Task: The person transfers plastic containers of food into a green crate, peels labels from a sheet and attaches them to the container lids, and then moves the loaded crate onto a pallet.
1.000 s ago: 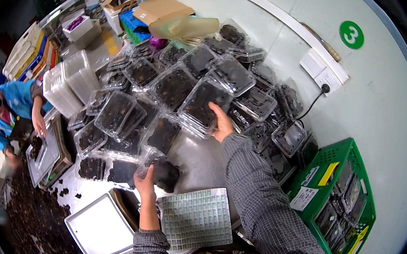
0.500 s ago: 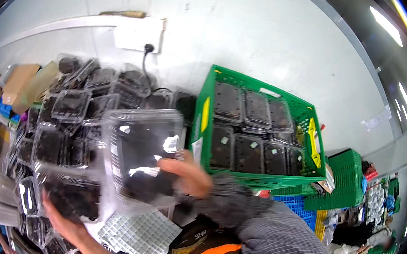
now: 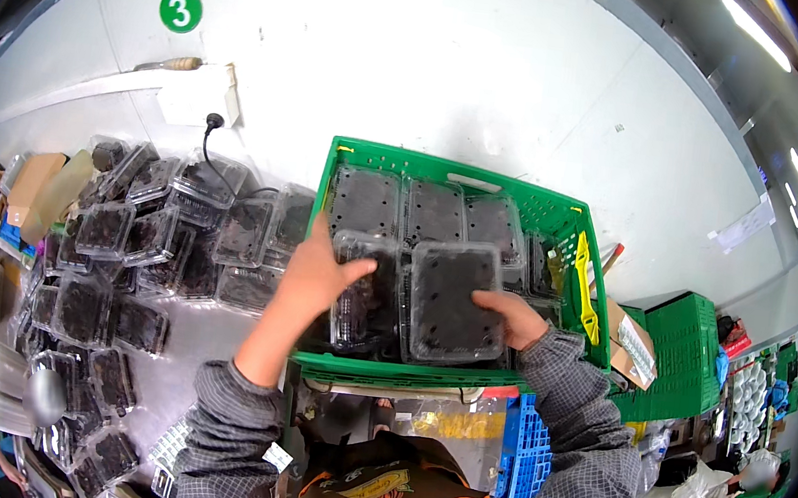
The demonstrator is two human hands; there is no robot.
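Observation:
My left hand [image 3: 316,269] grips a clear clamshell box with dark, lumpy contents [image 3: 360,313] at the front left of a green crate [image 3: 560,213], thumb over its top and fingers at its left side. My right hand [image 3: 514,316] holds a second dark-filled clamshell [image 3: 451,314], lying flat beside the first, by its right side with the thumb on top. Both boxes are over the crate's front part, on or just above other boxes; which is unclear. Behind them several more dark-filled clamshells [image 3: 435,209] sit in rows inside the crate.
A metal table [image 3: 177,342] at left holds many scattered clamshells, with pale plastic trays [image 3: 0,386] at its outer side. A black cord runs from a wall socket [image 3: 195,98]. Stacked green crates [image 3: 677,359] and a carton [image 3: 629,344] stand at right. Another person's arm [image 3: 6,460] shows lower left.
My view has turned rightward from the table to the crate. Both hands have carried clamshells from the table into the crate, where they now sit over its front part.

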